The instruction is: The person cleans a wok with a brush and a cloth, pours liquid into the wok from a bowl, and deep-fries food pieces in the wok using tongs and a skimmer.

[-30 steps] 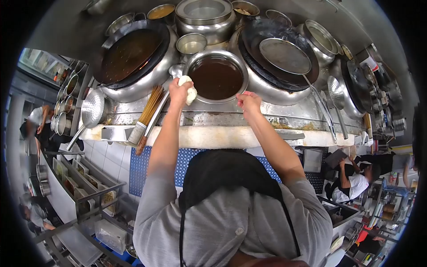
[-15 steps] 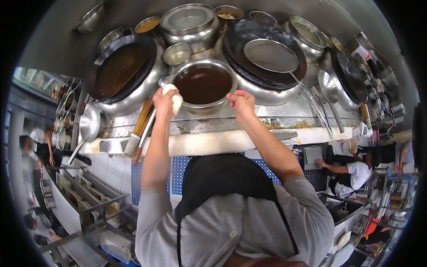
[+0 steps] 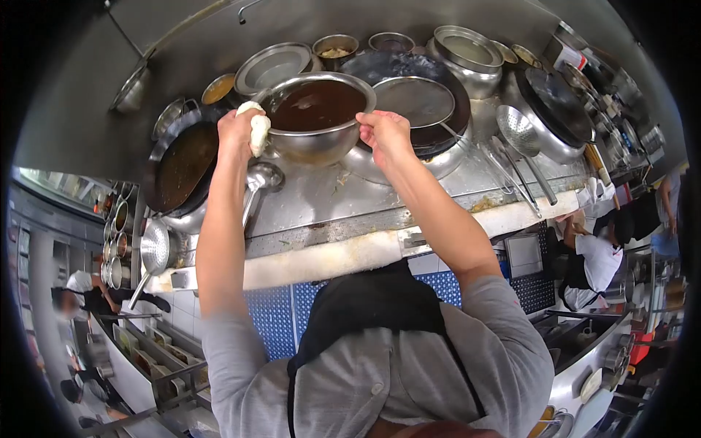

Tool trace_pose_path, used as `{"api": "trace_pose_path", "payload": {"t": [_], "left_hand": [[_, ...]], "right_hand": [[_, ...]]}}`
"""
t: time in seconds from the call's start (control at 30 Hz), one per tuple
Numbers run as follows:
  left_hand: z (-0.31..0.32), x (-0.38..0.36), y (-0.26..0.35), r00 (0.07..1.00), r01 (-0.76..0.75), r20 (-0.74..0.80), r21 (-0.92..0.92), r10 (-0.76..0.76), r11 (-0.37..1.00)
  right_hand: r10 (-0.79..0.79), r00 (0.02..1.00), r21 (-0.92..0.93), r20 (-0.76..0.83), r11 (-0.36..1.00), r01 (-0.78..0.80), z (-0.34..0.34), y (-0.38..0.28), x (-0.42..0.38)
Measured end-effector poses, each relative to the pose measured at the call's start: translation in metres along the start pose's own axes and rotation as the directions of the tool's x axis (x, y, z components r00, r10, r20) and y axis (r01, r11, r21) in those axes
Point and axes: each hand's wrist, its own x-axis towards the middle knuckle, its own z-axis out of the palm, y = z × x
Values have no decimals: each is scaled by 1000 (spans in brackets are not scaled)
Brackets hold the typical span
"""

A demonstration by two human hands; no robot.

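Note:
A steel bowl (image 3: pixel 315 152) of dark brown liquid is held up above the stove top between my two hands. My left hand (image 3: pixel 236 133) is closed on a white cloth (image 3: pixel 258 134) at the bowl's left rim; the exact grip under the cloth is hidden. On the opposite rim, the fingers of my right hand (image 3: pixel 385 133) pinch the edge. A ladle (image 3: pixel 263 177) lies on the steel surface beneath my left forearm. Behind the bowl to the right, a round mesh strainer (image 3: pixel 412 101) rests over a wok (image 3: pixel 460 109).
Left of my arms sits a wok (image 3: pixel 182 168) with dark liquid, a perforated skimmer (image 3: pixel 155 248) near it. Another skimmer (image 3: pixel 518 130) and long-handled tools lie at right. Several pots line the back, including a wide steel pot (image 3: pixel 274 67). Co-workers stand at both sides.
The bowl has been lifted from its place on the stove and moved up and away from me, with both hands on its rim. The ladle now shows more fully. The camera view has shifted.

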Motion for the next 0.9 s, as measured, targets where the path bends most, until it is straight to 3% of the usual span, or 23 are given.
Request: {"api": "trace_pose_path", "payload": {"t": [0.2, 0.5, 0.63, 0.77, 0.9], "left_hand": [[62, 44, 21, 997, -26, 74, 95, 19, 995], [133, 80, 27, 992, -50, 124, 268, 17, 962], [152, 84, 38, 997, -59, 62, 450, 35, 891], [165, 80, 48, 998, -49, 54, 416, 29, 908], [177, 77, 59, 998, -58, 45, 568, 40, 821]], "right_hand": [[-12, 997, 72, -77, 997, 17, -16, -39, 28], [111, 987, 172, -113, 981, -91, -58, -51, 74], [165, 981, 224, -104, 965, -139, -65, -56, 77], [221, 971, 257, -94, 947, -191, -71, -58, 79], [260, 962, 271, -82, 935, -230, -78, -57, 79]]}}
